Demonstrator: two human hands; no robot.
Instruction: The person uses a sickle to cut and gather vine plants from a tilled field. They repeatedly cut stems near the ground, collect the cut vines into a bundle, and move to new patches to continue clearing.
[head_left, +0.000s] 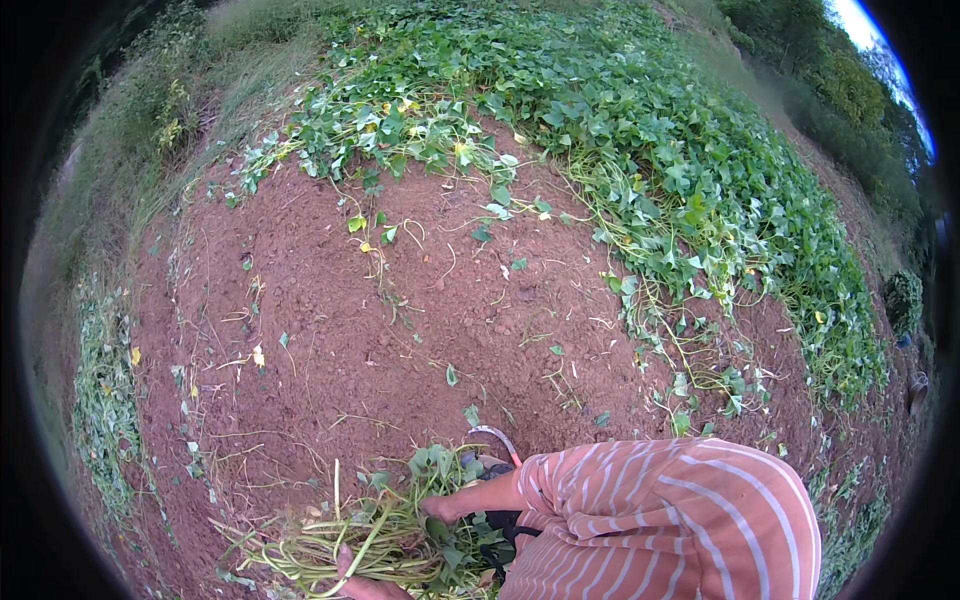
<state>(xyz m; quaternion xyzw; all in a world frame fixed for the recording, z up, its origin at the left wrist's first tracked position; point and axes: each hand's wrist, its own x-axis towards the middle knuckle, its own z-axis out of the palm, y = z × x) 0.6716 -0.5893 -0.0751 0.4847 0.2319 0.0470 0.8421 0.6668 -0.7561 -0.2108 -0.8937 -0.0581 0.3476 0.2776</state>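
A bundle of cut sweet potato vines (390, 536) lies low in front of me, its pale green stems pointing left and its leaves to the right. My left hand (364, 583) is at the bottom edge, its thumb over the stems and its fingers hidden beneath them. Gripping the leafier part of the same bundle, my right hand (441, 508) comes in from a striped sleeve (622, 480). Just above my right forearm shows a sickle (495, 432) with a curved blade and a reddish handle. The handle's lower end is hidden behind the sleeve.
Bare reddish soil (450, 322) with scattered leaves and stem pieces spreads ahead. Dense standing vines (637, 112) cover the far side and right. A strip of wilted vines (109, 420) lies at left, beside tall grass (142, 142). A round leafy heap (904, 300) stands far right.
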